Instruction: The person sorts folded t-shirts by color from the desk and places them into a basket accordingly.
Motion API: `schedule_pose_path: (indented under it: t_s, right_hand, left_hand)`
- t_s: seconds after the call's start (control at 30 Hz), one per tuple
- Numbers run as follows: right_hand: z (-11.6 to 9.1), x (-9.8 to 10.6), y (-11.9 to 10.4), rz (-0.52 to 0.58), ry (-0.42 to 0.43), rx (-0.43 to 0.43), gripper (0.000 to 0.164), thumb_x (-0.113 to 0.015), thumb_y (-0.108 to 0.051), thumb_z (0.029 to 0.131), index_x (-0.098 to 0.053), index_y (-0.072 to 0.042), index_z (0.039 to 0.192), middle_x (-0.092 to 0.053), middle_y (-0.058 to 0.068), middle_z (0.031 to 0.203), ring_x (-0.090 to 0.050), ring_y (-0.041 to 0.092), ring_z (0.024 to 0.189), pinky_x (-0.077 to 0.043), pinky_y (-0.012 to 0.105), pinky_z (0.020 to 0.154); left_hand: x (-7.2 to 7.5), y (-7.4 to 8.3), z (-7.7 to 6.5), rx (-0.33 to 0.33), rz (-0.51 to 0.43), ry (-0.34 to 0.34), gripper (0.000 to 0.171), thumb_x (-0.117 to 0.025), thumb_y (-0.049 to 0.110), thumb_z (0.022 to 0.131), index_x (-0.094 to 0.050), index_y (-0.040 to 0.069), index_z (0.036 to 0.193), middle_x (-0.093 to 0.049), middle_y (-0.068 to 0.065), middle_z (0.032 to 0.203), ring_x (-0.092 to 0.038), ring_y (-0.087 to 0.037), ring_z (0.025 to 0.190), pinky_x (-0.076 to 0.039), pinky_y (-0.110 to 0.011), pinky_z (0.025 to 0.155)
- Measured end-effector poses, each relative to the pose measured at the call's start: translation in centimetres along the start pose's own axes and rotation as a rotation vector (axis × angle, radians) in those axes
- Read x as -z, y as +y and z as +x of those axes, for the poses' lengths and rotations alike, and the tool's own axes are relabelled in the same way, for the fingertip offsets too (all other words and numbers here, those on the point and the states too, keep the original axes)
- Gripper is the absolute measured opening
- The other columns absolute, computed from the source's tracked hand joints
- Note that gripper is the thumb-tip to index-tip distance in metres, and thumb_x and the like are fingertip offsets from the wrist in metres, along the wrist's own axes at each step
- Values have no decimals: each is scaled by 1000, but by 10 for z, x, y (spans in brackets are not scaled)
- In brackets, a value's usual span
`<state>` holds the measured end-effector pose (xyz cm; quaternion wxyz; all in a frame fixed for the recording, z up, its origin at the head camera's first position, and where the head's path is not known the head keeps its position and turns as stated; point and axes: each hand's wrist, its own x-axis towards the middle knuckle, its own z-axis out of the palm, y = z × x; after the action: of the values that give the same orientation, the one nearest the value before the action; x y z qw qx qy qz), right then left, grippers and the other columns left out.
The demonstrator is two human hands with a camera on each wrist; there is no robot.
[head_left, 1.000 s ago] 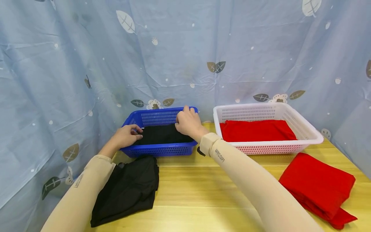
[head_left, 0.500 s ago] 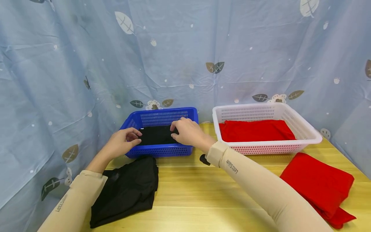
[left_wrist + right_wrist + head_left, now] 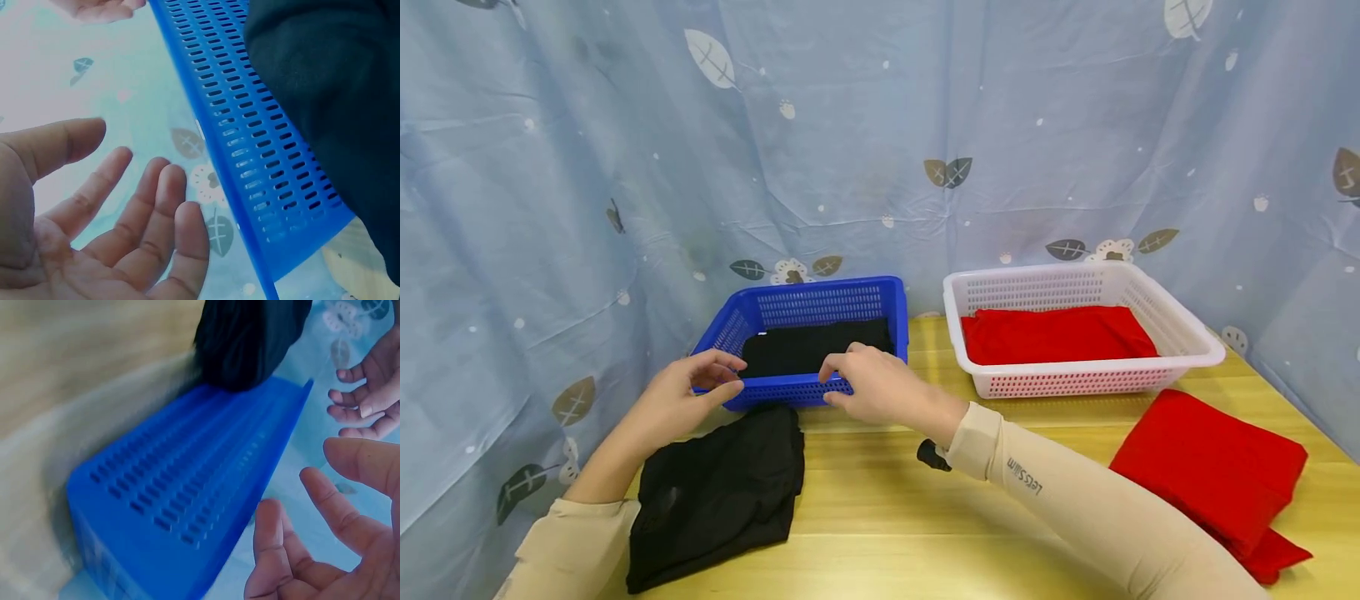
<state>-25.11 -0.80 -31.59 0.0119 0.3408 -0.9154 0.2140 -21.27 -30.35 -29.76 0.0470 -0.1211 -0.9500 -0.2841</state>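
A folded black garment [image 3: 812,346] lies inside the blue basket [image 3: 820,292] at the back left. My left hand [image 3: 681,400] hovers by the basket's front left corner, fingers loosely bent, holding nothing. Over the basket's front rim is my right hand [image 3: 880,383], its fingers relaxed and apart with nothing between them. Below the left hand, a second folded black garment [image 3: 722,492] lies on the table. In the left wrist view the left hand's fingers [image 3: 169,200] are spread beside the basket wall [image 3: 250,144]. The right wrist view shows both hands near the basket [image 3: 181,469].
A white basket [image 3: 1195,346] with a folded red garment [image 3: 1060,335] inside stands at the back right. Another folded red garment [image 3: 1217,471] lies on the wooden table [image 3: 880,517] in front of it. A blue patterned curtain [image 3: 850,125] hangs behind and to the left.
Both hands have drawn back from inside the blue basket toward me. The right hand has come down off the black garment, showing more of it.
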Motion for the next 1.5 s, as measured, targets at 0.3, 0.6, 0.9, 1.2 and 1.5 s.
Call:
schedule_pose_path:
  t_s: [0.3,0.6,0.9,1.2,1.5]
  right_hand:
    - [-17,-17,-6,133,-81,40,30,-73,-31,104,-73,-21,132,-75,1,115,-68,16,108,-58,30,91]
    - [-22,-43,-10,213,-187,63,35,-74,-32,103,-70,-24,137,-75,6,133,-72,6,96,-57,31,98]
    - [-22,-60,-14,230,-262,71,36,-74,-36,103,-68,-31,138,-80,-1,120,-71,13,117,-56,30,99]
    - [-16,-77,-13,241,-299,87,43,-74,-36,103,-64,-37,145,-73,-1,110,-65,7,95,-52,23,84]
    - [-13,-83,-17,194,-307,101,44,-74,-36,103,-64,-35,146,-75,0,118,-66,6,106,-53,23,93]
  left_hand:
    - [1,-16,-36,49,-20,-55,33,-67,27,108,-67,9,136,-74,-11,121,-71,-23,105,-58,-27,77]
    - [1,-50,-65,210,-29,-133,46,-63,38,110,-61,8,146,-73,-12,127,-70,-21,102,-56,-29,74]
    - [-6,-77,-76,368,-31,-204,58,-61,44,110,-56,3,150,-70,-9,127,-65,-17,102,-54,-29,75]
    - [-4,-88,-80,379,56,-216,58,-59,48,110,-62,2,145,-68,-17,133,-68,-27,111,-56,-38,82]
    - [-14,-96,-78,329,167,-226,55,-64,45,107,-66,-2,135,-68,-32,133,-73,-44,111,-61,-56,90]
